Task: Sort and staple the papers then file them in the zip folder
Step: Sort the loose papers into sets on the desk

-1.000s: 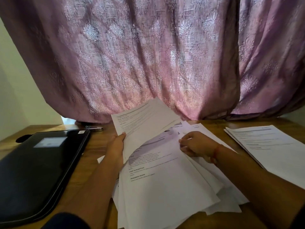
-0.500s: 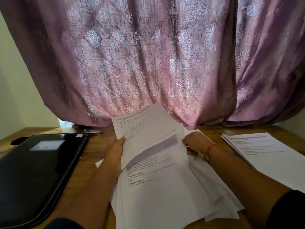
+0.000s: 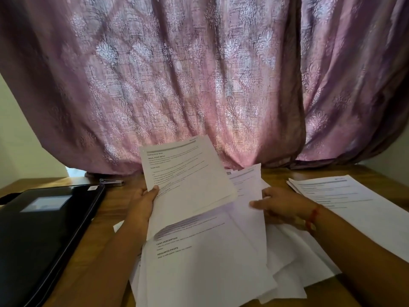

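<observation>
My left hand (image 3: 143,201) grips a few printed sheets (image 3: 186,173) by their lower left edge and holds them tilted up above the table. My right hand (image 3: 281,206) pinches the right edge of another sheet (image 3: 247,196) lifted off a loose heap of papers (image 3: 203,269) in front of me. A second, tidier stack of papers (image 3: 354,202) lies at the right. The black zip folder (image 3: 42,231) lies shut at the left. A metal stapler (image 3: 111,182) sits behind the folder near the curtain.
A wooden table (image 3: 110,209) carries everything. A pink patterned curtain (image 3: 199,74) hangs right behind its far edge. A pale wall (image 3: 20,147) shows at the left.
My right hand has lifted a sheet from the heap and raised it toward the sheets in my left hand. My left hand kept its hold and rose slightly.
</observation>
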A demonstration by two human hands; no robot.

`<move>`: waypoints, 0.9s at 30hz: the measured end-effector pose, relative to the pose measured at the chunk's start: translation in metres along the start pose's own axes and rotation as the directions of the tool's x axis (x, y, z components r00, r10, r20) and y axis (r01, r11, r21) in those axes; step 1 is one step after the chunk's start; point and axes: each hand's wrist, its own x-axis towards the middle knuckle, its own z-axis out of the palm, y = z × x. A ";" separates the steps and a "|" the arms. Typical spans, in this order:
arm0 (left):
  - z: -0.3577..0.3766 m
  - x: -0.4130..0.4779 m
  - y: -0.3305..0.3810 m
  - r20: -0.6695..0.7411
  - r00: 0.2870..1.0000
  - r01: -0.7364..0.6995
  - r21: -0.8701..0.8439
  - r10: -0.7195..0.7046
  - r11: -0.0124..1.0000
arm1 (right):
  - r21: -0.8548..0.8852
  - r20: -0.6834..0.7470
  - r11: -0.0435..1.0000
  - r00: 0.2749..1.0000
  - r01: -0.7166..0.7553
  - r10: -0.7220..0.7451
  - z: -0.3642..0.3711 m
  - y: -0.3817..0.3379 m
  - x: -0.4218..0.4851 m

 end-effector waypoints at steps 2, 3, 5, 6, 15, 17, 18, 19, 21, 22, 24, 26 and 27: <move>0.001 -0.003 0.001 -0.001 1.000 -0.009 -0.013 0.009 1.000 | -0.071 0.026 0.997 1.000 -0.014 0.016 0.001 0.002 0.000; 0.002 -0.004 0.002 0.002 1.000 -0.015 -0.015 0.015 1.000 | -0.102 0.008 0.995 1.000 0.005 -0.005 0.001 0.002 0.000; 0.002 -0.007 0.005 0.011 0.999 -0.034 -0.008 0.034 0.999 | -0.160 -0.098 0.982 0.988 0.102 -0.119 -0.003 0.001 0.001; 0.003 -0.008 0.007 0.018 0.999 -0.044 -0.009 0.044 0.999 | -0.171 -0.182 0.968 0.960 0.182 -0.213 -0.006 0.001 0.003; 0.012 -0.026 0.024 0.035 0.989 -0.139 -0.109 0.144 0.984 | -0.216 -0.714 0.733 0.407 0.645 -0.569 -0.029 -0.017 -0.003; 0.016 -0.031 0.027 0.056 0.984 -0.161 -0.126 0.169 0.979 | -0.186 -0.732 0.702 0.380 0.687 -0.566 -0.029 -0.022 -0.007; 0.018 -0.034 0.028 0.069 0.982 -0.166 -0.135 0.176 0.977 | -0.164 -0.732 0.696 0.387 0.699 -0.561 -0.029 -0.024 -0.008; 0.020 -0.036 0.028 0.077 0.981 -0.166 -0.149 0.179 0.975 | -0.139 -0.724 0.700 0.411 0.700 -0.554 -0.029 -0.024 -0.007; 0.022 -0.040 0.030 0.083 0.979 -0.167 -0.178 0.184 0.970 | -0.090 -0.684 0.733 0.493 0.674 -0.537 -0.030 -0.022 -0.004; 0.023 -0.041 0.031 0.088 0.977 -0.176 -0.180 0.194 0.968 | -0.043 -0.651 0.752 0.553 0.657 -0.520 -0.030 -0.021 -0.003; 0.025 -0.043 0.031 0.097 0.976 -0.176 -0.186 0.196 0.967 | 0.070 -0.569 0.774 0.663 0.629 -0.487 -0.027 -0.019 -0.005; 0.027 -0.044 0.030 0.104 0.976 -0.169 -0.199 0.192 0.965 | 0.163 -0.488 0.791 0.745 0.589 -0.454 -0.020 -0.017 -0.008; 0.028 -0.045 0.030 0.104 0.977 -0.163 -0.195 0.186 0.967 | 0.199 -0.452 0.801 0.778 0.565 -0.436 -0.015 -0.015 -0.008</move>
